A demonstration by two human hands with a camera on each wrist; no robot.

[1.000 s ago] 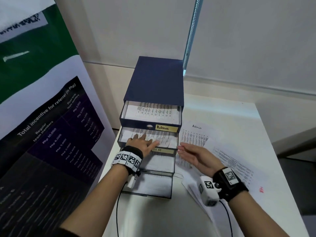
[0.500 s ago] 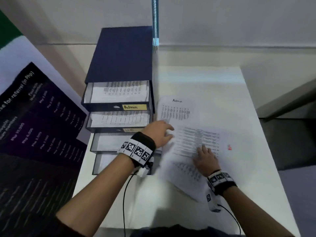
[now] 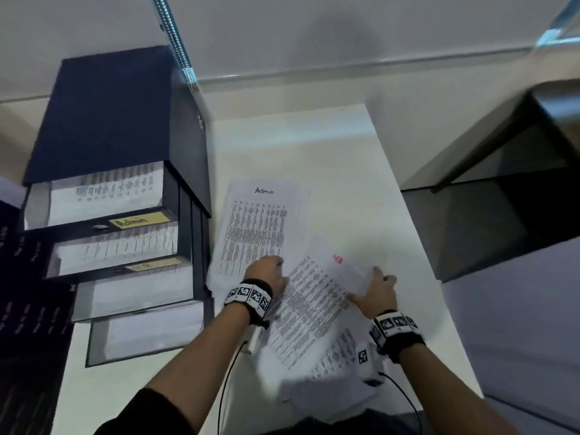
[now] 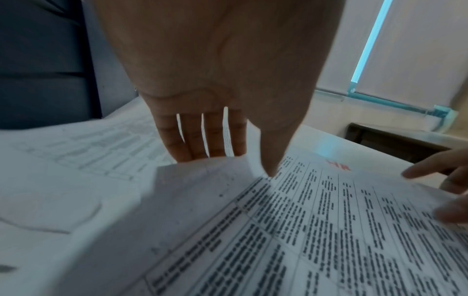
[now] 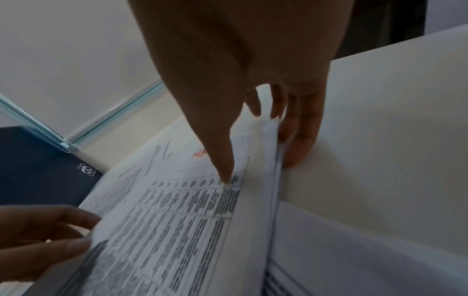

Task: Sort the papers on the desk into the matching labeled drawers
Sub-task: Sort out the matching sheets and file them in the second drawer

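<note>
A navy drawer unit stands at the desk's left with its drawers pulled out and paper in each. Yellow labels read Admin and HR. A sheet headed Admin lies flat beside the unit. A printed sheet with a red heading is raised off the pile between both hands. My left hand pinches its left edge, thumb on top and fingers underneath. My right hand pinches its right edge the same way. In the head view the left hand and right hand flank the sheet.
More printed sheets lie under the raised one near the white desk's front edge. A dark poster stands left of the drawers. A dark bench sits beyond the desk's right edge. A blind chain hangs behind the unit.
My left hand left the HR drawer and came right onto the papers. My right hand slid to the sheet's right edge. The red-headed sheet is now lifted between both hands.
</note>
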